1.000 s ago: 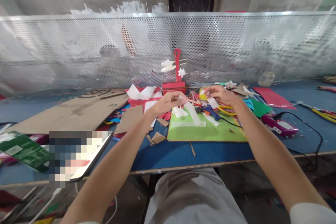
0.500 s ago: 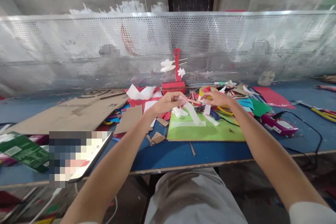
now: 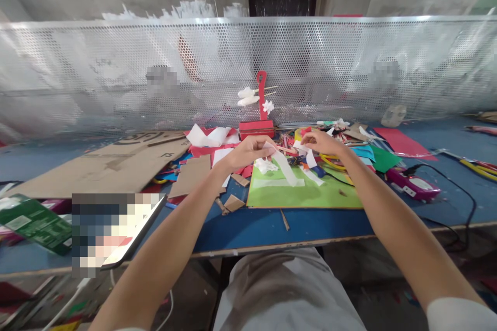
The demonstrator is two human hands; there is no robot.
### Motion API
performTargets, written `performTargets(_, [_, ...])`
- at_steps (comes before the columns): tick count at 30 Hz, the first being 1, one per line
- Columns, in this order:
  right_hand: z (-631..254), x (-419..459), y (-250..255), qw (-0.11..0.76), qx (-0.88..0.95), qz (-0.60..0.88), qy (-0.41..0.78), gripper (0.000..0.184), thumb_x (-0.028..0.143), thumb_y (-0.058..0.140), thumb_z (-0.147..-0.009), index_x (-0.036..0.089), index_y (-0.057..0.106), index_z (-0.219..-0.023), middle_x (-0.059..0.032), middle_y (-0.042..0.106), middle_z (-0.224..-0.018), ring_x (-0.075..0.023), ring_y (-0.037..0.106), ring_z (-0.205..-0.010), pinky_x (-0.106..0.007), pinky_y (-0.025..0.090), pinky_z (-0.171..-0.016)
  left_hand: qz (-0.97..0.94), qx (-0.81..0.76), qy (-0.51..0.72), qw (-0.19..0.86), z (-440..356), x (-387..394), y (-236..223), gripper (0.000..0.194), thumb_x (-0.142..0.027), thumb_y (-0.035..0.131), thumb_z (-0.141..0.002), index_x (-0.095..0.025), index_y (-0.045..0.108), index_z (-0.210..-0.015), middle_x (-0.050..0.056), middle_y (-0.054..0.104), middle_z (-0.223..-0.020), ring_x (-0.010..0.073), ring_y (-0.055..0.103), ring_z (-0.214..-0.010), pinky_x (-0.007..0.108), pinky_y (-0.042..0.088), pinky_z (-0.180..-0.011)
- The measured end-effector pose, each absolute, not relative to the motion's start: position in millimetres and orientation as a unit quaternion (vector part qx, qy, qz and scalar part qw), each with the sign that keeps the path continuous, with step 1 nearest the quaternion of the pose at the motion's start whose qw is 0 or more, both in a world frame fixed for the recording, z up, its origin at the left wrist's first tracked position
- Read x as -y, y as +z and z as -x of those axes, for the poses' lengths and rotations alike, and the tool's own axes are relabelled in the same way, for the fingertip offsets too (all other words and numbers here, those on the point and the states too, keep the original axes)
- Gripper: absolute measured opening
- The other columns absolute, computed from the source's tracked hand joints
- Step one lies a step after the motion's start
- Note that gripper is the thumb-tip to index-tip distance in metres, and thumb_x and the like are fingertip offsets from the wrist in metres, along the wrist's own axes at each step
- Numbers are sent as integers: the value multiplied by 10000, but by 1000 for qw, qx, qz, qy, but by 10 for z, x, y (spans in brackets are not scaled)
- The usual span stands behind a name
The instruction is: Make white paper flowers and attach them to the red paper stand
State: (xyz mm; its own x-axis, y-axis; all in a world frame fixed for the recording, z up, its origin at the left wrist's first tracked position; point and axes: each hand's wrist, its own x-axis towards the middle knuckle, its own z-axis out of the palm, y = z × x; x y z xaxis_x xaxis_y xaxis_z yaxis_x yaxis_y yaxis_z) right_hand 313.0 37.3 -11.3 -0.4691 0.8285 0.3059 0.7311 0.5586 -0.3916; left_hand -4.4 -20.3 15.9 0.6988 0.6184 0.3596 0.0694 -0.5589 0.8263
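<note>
My left hand (image 3: 254,151) is closed in a pinch over the green sheet (image 3: 272,199), with a white paper strip (image 3: 286,169) hanging from its fingertips. A thin pale stick (image 3: 287,150) points rightward from the same fingers. To its right, my right hand (image 3: 322,143) pinches a smaller white paper piece (image 3: 311,158). Below the hands, a crumpled white paper (image 3: 266,166) and another white strip (image 3: 312,176) lie on the green sheet. A blue-handled tool (image 3: 319,170) with a dark cord rests near the right hand.
Behind the hands stands a red box with a hooked red upright (image 3: 262,95) bearing white paper flowers. Cardboard (image 3: 104,165) and a tablet (image 3: 135,232) lie left. A purple device (image 3: 415,186) with a cable sits right. A perforated metal screen (image 3: 330,72) runs along the back.
My right hand has moved slightly right and up, away from the stick's end, carrying the small white paper piece. My left hand has stayed in place.
</note>
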Motion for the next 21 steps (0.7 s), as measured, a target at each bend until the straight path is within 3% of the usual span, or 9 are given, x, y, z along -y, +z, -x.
performTargets(4, [-3160, -375, -99, 271, 827, 477, 121, 205, 258, 576, -841, 177, 734, -942, -91, 715, -1049, -224, 651, -942, -361, 470, -880, -822, -218, 322, 415, 44, 205, 162, 226, -355, 655, -856, -145, 680, -936, 38, 663, -738, 97, 614, -686, 212, 488, -638])
performTargets(9, [-3207, -359, -85, 256, 826, 472, 172, 319, 276, 649, -797, 221, 728, -1102, -72, 682, -1191, -249, 645, -1010, -357, 494, -877, -824, -210, 324, 416, 40, 208, 163, 226, -358, 657, -857, -142, 683, -916, 37, 661, -734, 90, 607, -673, 208, 489, -632])
performTargets(15, [-3246, -423, -144, 228, 829, 473, 192, 399, 251, 609, -800, 220, 692, -1189, -72, 701, -1145, -230, 659, -930, -337, 522, -808, -822, -202, 327, 421, 41, 192, 152, 224, -350, 655, -859, -139, 683, -928, 44, 677, -779, 84, 609, -679, 198, 495, -628])
performTargets(21, [-3186, -390, -111, 181, 859, 447, 172, 458, 181, 591, -794, 241, 648, -1245, -75, 670, -1214, -221, 639, -1041, -317, 511, -858, -824, -203, 325, 417, 41, 182, 145, 232, -352, 657, -855, -135, 680, -936, 48, 684, -799, 86, 618, -696, 197, 494, -629])
